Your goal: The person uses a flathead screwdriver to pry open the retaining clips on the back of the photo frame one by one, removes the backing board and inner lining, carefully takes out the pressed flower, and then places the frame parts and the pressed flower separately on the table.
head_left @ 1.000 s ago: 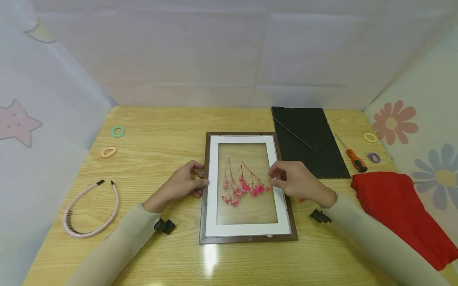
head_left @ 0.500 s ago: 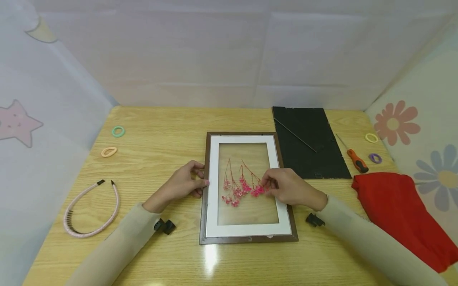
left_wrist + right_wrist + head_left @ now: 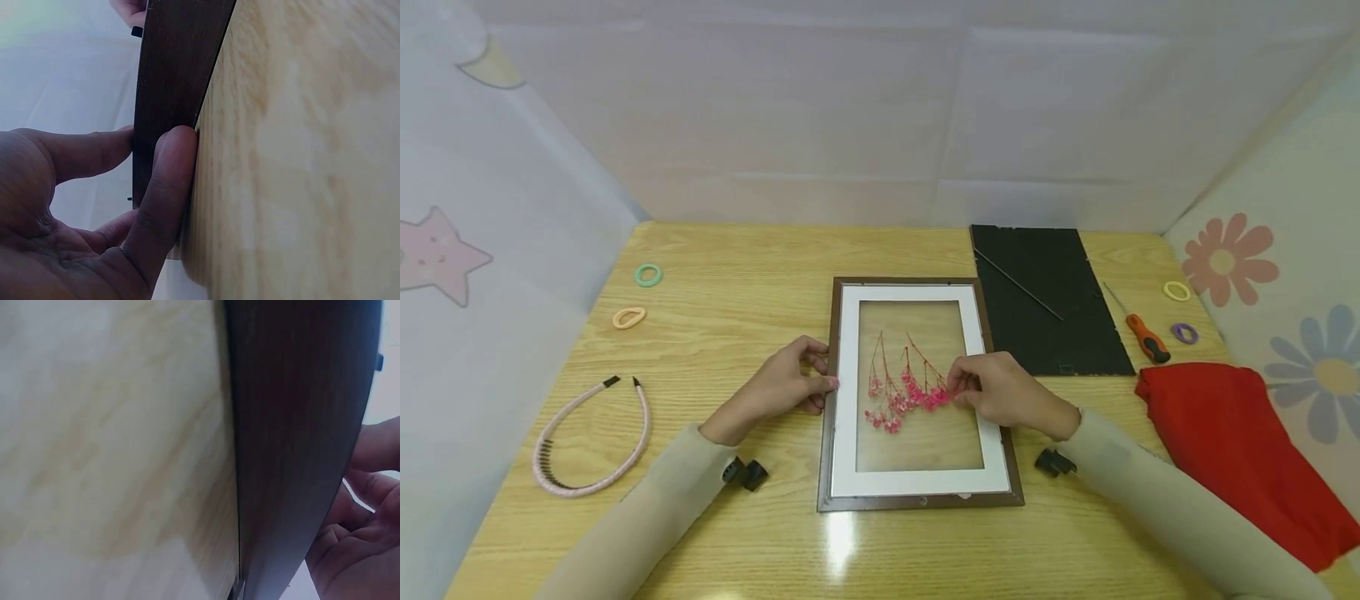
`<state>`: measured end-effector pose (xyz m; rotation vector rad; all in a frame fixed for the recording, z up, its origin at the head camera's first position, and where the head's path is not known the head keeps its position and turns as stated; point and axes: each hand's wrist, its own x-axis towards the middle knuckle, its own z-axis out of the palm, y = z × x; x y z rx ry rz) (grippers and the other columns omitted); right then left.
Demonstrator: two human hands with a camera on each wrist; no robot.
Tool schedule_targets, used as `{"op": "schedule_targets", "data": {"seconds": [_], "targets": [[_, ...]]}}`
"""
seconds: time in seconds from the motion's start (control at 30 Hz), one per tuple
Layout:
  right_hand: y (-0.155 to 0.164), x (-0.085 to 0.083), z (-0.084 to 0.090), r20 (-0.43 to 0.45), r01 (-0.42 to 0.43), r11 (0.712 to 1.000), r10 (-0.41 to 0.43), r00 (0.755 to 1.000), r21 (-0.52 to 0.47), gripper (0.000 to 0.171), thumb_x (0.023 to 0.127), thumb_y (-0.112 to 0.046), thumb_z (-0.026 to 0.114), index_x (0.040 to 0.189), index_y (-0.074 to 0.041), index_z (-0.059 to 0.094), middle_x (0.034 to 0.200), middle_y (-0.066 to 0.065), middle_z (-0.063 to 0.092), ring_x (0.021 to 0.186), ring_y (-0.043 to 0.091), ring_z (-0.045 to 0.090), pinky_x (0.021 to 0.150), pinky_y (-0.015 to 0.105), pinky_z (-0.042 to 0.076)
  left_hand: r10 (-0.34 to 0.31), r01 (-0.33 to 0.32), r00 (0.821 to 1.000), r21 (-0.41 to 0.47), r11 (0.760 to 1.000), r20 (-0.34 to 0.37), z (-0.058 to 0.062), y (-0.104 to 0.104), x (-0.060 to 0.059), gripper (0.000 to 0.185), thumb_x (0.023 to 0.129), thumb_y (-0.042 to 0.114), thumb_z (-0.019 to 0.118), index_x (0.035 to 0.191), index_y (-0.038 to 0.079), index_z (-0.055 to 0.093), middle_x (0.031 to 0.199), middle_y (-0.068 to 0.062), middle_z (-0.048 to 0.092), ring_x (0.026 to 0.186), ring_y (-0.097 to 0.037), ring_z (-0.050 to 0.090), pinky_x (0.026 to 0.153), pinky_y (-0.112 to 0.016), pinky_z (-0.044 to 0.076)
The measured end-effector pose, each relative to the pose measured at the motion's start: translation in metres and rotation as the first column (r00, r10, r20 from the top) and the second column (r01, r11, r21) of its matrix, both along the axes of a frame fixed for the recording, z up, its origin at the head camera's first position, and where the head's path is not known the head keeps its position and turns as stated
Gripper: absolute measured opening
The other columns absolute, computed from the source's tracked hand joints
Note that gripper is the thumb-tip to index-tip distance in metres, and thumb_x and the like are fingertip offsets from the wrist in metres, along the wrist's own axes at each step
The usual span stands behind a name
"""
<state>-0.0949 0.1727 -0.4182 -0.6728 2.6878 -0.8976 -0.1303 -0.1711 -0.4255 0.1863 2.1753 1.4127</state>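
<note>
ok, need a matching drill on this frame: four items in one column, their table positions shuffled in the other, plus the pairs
Things:
1. headband
2. red cloth
3. black backing board
4. pink dried flowers

Places:
A. right of the frame, far side
B. inside the frame's window
C. near left of the table
D. near right of the table

Pairs: 1-C, 2-D, 3-A, 4-B
</note>
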Motion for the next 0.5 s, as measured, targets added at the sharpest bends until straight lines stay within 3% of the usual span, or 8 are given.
{"op": "schedule_targets", "data": {"seconds": [0.3,0.5], "targets": [[0.0001,0.0003,0.0001,-0.038,0.063,0.997,-0.064,0.997,-0.038,0.015,0.09,-0.009,0.076,0.085,-0.023,0.072,0.079,-0.009,0.069,0.069,0.003,0.057,0.059,0.019,0.051,0.004,-0.004,1.0,-0.005,1.0,-0.002,-0.0014,-0.0005,-0.0005,0.06,0.093,0.008,0.072,0.143,-0.002,0.04,0.12,-0.022,0.055,0.067,-0.023,0.069,0.064,-0.04,0.066],[0.0028,-0.0002,0.0052,-0.098,0.102,0.99,-0.112,0.989,-0.101,0.012,0.09,-0.006,0.076,0.087,-0.018,0.074,0.081,-0.006,0.07,0.071,0.007,0.057,0.06,0.02,0.052,0.012,-0.012,1.0,-0.009,1.0,-0.002,-0.0012,0.0002,-0.0005,0.061,0.092,0.009,0.072,0.143,-0.002,0.04,0.12,-0.022,0.055,0.067,-0.023,0.069,0.064,-0.04,0.066]]}}
